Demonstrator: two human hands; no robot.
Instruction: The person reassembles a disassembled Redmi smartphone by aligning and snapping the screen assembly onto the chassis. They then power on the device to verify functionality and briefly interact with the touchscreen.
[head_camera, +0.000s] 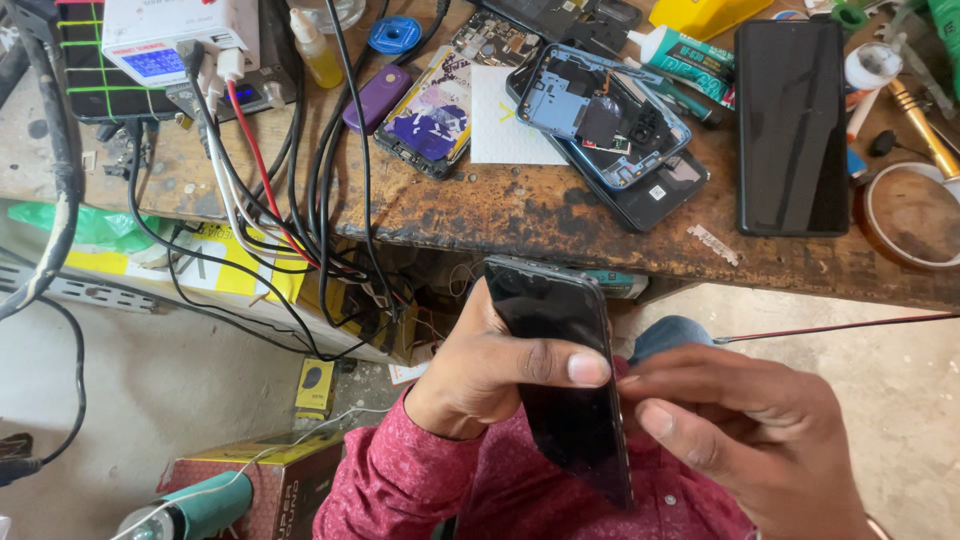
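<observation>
Left hand grip: the left hand (480, 375) is wrapped round the black phone (562, 375) from its left side, thumb laid flat across the glass at mid-height, the other digits hidden behind the body. Firm hold.
Right hand grip: the right hand (745, 435) meets the phone's right edge with its fingertips (655, 418); the fingers are curled close together and press on that edge. Whether any finger reaches behind the phone cannot be told.
Position of phone in grip: held between both hands, below the bench edge and above the lap, its long axis running up and slightly left; the top end stands clear above the left thumb, the bottom end reaches down past both hands.
Phone condition: dark glossy face, screen unlit, thin dark frame with rounded upper corners. The surface reflects light; no cracks can be made out.
Directly below the grip: red patterned shirt sleeves (420, 480) and a patch of blue trousers just right of the phone.
Above the grip: worn wooden bench (500, 210), its front edge just above the phone's top.
Above, on the bench: an opened blue-framed phone (600, 110) lying over a dark back cover; left of it a phone with a broken display (430, 115) and a white sheet (500, 125).
Above right: a second black phone (793, 125) lying flat, well apart from the hands.
Above left: a bundle of black, white and red cables (290, 200) hanging over the bench edge from a white power unit (175, 35).
</observation>
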